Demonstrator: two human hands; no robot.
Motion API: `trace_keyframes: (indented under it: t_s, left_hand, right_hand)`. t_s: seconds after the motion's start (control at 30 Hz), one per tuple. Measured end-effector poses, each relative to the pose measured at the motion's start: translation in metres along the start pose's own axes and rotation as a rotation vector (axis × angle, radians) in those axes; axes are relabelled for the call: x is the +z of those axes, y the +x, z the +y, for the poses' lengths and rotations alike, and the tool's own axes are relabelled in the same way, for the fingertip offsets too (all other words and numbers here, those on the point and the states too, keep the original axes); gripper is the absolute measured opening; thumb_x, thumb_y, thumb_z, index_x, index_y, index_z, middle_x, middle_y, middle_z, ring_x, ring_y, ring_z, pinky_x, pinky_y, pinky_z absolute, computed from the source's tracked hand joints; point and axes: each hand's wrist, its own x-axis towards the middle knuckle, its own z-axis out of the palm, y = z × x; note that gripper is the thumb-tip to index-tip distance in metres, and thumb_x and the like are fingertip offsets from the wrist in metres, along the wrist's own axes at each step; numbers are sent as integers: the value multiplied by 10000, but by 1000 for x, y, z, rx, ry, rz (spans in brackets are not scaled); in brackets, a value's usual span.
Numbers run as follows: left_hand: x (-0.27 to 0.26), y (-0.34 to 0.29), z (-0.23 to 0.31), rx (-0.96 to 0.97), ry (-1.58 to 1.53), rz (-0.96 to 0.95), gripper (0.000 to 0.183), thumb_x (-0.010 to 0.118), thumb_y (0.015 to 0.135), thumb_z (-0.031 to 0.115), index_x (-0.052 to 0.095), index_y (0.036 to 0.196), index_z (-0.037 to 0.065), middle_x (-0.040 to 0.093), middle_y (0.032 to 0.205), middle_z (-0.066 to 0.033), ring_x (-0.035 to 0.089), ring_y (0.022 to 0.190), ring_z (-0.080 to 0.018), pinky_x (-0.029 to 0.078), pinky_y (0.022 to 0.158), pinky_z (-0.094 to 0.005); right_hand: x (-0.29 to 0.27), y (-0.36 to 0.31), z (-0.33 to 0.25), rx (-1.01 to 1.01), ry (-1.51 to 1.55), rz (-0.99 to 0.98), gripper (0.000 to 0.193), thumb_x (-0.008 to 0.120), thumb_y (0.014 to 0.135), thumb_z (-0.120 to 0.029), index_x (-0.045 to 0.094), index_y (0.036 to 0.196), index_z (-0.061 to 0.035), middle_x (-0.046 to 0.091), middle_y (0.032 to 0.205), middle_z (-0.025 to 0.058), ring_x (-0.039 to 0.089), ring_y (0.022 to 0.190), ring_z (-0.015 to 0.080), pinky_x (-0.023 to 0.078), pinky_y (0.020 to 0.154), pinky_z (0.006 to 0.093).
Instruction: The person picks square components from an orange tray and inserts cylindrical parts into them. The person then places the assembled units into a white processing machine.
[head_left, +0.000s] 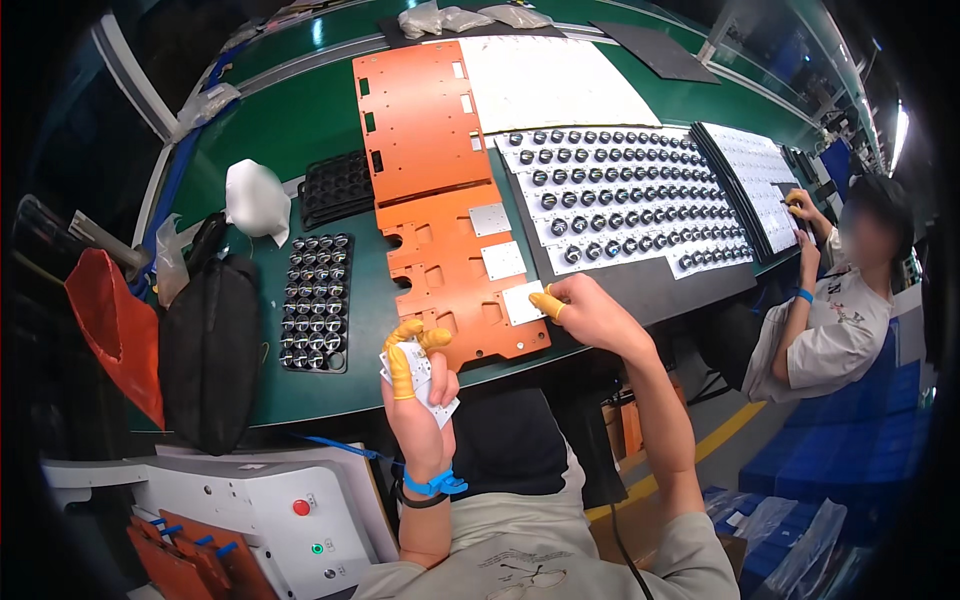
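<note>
My left hand (pixel 418 425), with yellow finger cots on some fingertips, grips a few small white plates with holes (pixel 441 410) just off the near table edge. My right hand (pixel 602 320), also in yellow finger cots, pinches the right edge of a white square plate (pixel 519 304) that lies on the lower orange board (pixel 425 245). Farther up this board's right side lie two similar plates, a middle one (pixel 503 261) and a far one (pixel 490 220). The board has cutouts and notches along its left side. Beyond it another orange panel (pixel 420 125) adjoins.
Rows of black round knobs on a white sheet (pixel 620 190) stand at the right. To the left are a black tray of round parts (pixel 340 345) and stacked black trays (pixel 345 190). A co-worker (pixel 840 300) handles parts at the far right. A machine panel (pixel 270 510) sits lower left.
</note>
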Motion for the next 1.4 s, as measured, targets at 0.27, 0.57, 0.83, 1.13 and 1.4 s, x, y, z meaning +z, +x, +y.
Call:
trace_keyframes:
  t_s: [0.27, 0.57, 0.83, 1.13, 1.4]
  left_hand:
    - [-10, -2, 11, -50, -183, -77, 312, 398, 1053, 362, 527, 1105, 83, 459, 846, -15, 313, 537, -73, 256, 459, -211]
    - [-14, -7, 36, -64, -320, -83, 328, 424, 981, 355, 512, 1111, 67, 447, 892, -65, 334, 576, -118, 281, 476, -241]
    - [-16, -9, 31, -124, -357, -100, 349, 422, 978, 367, 510, 1120, 60, 443, 885, -68, 328, 554, -119, 282, 470, -243]
    - [-13, -9, 24, -135, -356, -114, 363, 408, 998, 355, 538, 1136, 46, 464, 896, -75, 332, 547, -113, 279, 455, -239]
    - [-18, -12, 29, -95, -272, -24, 399, 386, 1037, 399, 544, 1151, 52, 492, 887, -62, 298, 499, -95, 261, 435, -232]
  right_hand:
    - [-15, 20, -11, 119, 22, -331, 522, 573, 1000, -328, 504, 616, 19, 433, 533, 21, 399, 479, 123, 361, 449, 336]
    - [-20, 34, -6, 80, -32, -406, 282, 491, 914, -70, 537, 655, 31, 494, 555, 23, 515, 471, 114, 389, 423, 299]
    - [-20, 33, -8, 109, -21, -398, 318, 500, 917, -76, 504, 608, 0, 452, 530, 7, 467, 444, 106, 348, 398, 296]
    - [-21, 36, -11, 147, -95, -373, 272, 502, 862, -23, 523, 593, 14, 481, 512, 38, 493, 432, 123, 360, 385, 305]
    - [3, -3, -54, -152, -678, 271, 362, 695, 873, -253, 627, 678, 44, 641, 643, 224, 663, 620, 376, 521, 591, 465]
